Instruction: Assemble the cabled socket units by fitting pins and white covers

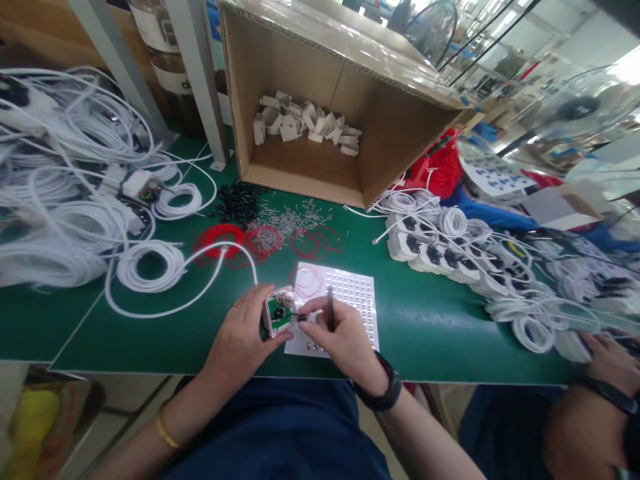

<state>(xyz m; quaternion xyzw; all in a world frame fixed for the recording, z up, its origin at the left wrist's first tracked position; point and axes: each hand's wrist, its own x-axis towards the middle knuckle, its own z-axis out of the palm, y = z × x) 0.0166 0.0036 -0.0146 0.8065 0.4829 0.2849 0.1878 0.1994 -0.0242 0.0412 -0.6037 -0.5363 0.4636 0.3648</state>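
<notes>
White housing (273, 333) with green board (287, 321) inside: clasping in left hand (240, 331), pinching dark piece (303, 319) with right hand (345, 333), facing cardboard box (305, 167) of white pieces (290, 127) beyond grip.

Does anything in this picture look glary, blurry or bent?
Head view: glare whitens the upper right edge; the cardboard box looks skewed, perhaps lens distortion, with glints along its top; the green table has a soft sheen; the rightmost fan is hazy; the circuit board at the left hand is too soft for fine detail.
</notes>
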